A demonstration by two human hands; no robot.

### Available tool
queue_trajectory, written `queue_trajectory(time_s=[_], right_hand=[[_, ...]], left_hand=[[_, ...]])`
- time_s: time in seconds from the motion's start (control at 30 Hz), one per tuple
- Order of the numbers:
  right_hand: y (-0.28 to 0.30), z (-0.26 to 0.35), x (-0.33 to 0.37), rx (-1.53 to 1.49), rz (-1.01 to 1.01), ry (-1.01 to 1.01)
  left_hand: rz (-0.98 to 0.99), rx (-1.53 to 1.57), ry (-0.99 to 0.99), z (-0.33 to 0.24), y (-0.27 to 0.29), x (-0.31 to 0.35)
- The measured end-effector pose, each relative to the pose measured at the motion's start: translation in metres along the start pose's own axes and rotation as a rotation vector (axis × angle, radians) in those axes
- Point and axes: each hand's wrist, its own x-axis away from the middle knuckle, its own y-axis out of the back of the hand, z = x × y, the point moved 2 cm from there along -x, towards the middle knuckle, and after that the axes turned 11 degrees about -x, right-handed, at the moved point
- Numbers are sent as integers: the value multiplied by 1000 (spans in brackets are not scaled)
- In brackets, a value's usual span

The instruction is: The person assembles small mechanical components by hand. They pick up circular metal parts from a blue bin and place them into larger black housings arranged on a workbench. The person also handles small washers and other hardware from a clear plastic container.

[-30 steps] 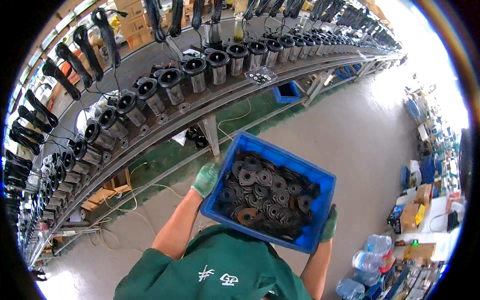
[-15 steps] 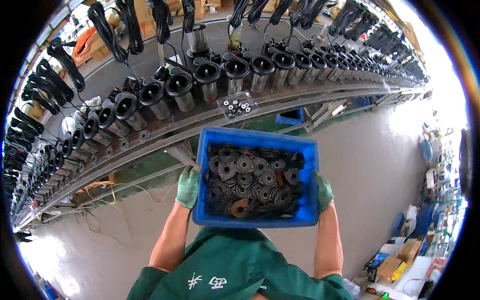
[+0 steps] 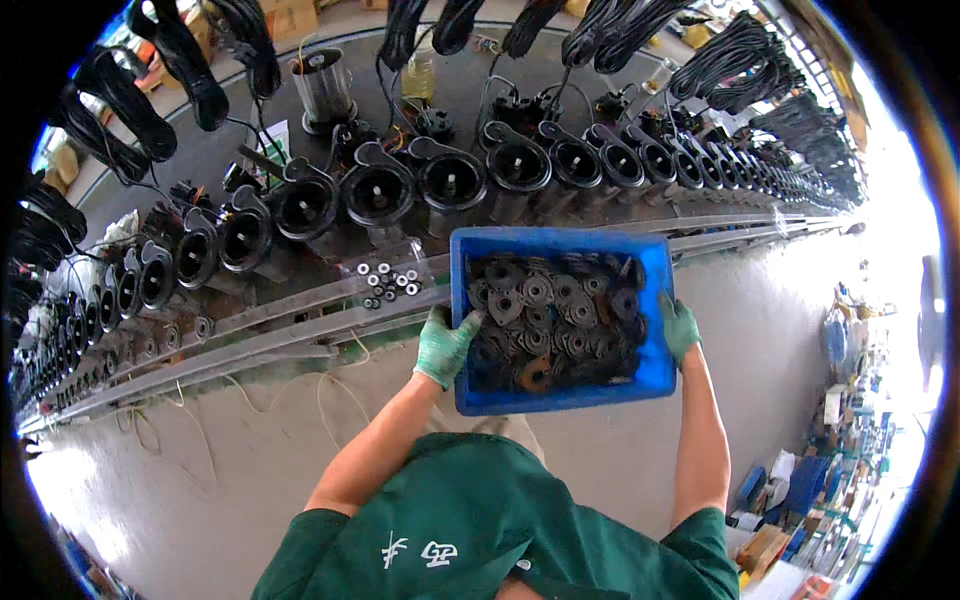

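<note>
I hold a blue plastic bin [image 3: 655, 375] with both hands, its far edge over the front rail of a long workbench [image 3: 250, 320]. Several dark round metal parts [image 3: 545, 320] fill it. My left hand [image 3: 445, 345], in a green glove, grips the bin's left wall. My right hand [image 3: 680, 328], also gloved in green, grips the right wall. Beyond the bin stands a row of black round housings [image 3: 450, 180] with black cable bundles [image 3: 190, 80] hanging above them.
A small clear tray of washers [image 3: 388, 283] lies on the bench just left of the bin. A metal cylinder [image 3: 325, 90] stands at the back. Grey floor lies below the bench, with boxes and bottles [image 3: 830, 400] at the right.
I have stepped closer to the bench and carried the bin forward, so its far edge now reaches the bench rail. Both hands keep their grip.
</note>
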Motion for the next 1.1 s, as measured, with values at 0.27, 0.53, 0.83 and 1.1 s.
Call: queue_trajectory(time_s=[0.27, 0.53, 0.83, 1.1], right_hand=[[-48, -5, -149, 188, 49, 97], [-39, 36, -156, 435, 167, -8], [-30, 50, -157, 393, 238, -57], [-33, 49, -155, 380, 219, -52]], left_hand=[[-279, -213, 23, 26, -59, -40], [-453, -577, -58, 19, -66, -54], [298, -1418, -327, -59, -152, -39], [624, -1777, -65, 3, -178, -52]])
